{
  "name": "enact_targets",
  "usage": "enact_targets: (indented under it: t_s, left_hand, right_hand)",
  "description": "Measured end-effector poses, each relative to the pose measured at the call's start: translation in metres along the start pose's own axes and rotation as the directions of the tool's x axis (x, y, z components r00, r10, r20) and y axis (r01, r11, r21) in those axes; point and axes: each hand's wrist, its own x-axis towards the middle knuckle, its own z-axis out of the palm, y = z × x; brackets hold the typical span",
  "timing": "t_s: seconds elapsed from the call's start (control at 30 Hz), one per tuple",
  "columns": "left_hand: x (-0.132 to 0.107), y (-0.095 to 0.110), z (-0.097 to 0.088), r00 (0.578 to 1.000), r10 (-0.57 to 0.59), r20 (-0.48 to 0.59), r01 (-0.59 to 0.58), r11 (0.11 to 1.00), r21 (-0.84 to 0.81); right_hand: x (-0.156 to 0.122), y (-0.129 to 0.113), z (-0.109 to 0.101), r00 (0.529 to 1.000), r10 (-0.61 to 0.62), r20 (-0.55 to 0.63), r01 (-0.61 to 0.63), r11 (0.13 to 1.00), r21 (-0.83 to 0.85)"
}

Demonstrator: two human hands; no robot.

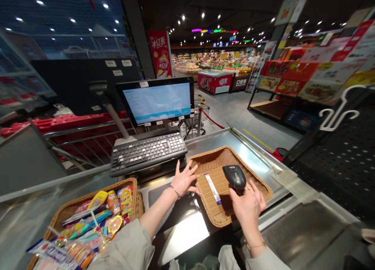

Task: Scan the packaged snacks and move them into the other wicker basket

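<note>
My right hand (248,206) is closed round the grip of a black handheld barcode scanner (234,176), whose head is over the wicker basket (258,178) on the right. A narrow white and blue packet (213,188) lies flat in that basket, just left of the scanner. My left hand (184,179) is open with its fingers spread, touching the basket's left rim beside the packet. A thin bracelet sits on my left wrist.
A second wicker basket (135,195) at the left is full of colourful snack packets (96,223). Behind my hands stand a keyboard (148,151) and a lit till screen (158,101) on the steel counter (249,152). Shop shelves and an aisle lie beyond.
</note>
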Motion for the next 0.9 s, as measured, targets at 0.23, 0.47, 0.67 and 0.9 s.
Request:
enact_targets:
  t_s: [0.23,0.47,0.67,0.9]
  left_hand:
    - [-0.047,-0.007,-0.048,0.986,-0.165,-0.029,0.167,0.984,0.067]
    - [-0.138,-0.032,-0.096,0.922,-0.385,-0.035,0.386,0.909,0.158]
    - [-0.220,-0.048,-0.122,0.803,-0.593,-0.056,0.591,0.781,0.203]
    - [-0.292,-0.048,-0.147,0.669,-0.744,0.011,0.711,0.643,0.285]
  right_hand:
    - [-0.017,-0.039,0.001,0.994,-0.107,0.029,0.104,0.991,0.085]
    - [-0.041,-0.083,0.006,0.974,-0.199,0.104,0.179,0.967,0.179]
    - [-0.065,-0.105,0.022,0.948,-0.279,0.156,0.244,0.947,0.208]
    - [-0.091,-0.132,0.038,0.880,-0.416,0.230,0.358,0.898,0.254]
